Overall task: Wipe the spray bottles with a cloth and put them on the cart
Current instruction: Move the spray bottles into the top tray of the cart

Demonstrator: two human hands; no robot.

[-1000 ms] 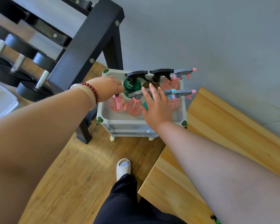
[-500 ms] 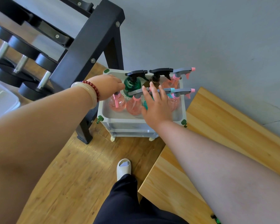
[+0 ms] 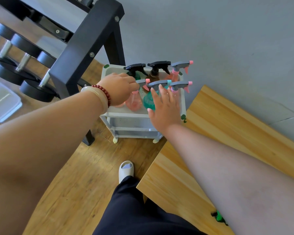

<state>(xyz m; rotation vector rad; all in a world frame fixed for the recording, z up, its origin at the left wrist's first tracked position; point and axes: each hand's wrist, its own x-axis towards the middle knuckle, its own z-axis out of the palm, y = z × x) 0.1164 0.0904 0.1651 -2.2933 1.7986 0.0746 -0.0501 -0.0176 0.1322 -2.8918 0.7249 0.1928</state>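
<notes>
left hand (image 3: 120,89) has slid right, curling round a pink bottle (image 3: 134,102); right hand (image 3: 165,107) hovers spread. best seat it upright on the cart (image 3: 126,114), gently.

No readable text, label, brand or number shows on any bottle or surface here.

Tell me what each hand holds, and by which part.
The left hand seems to grip a pink bottle at its neck, under the grey sprayer. The right hand is open over the teal bottle, holding nothing.
</notes>
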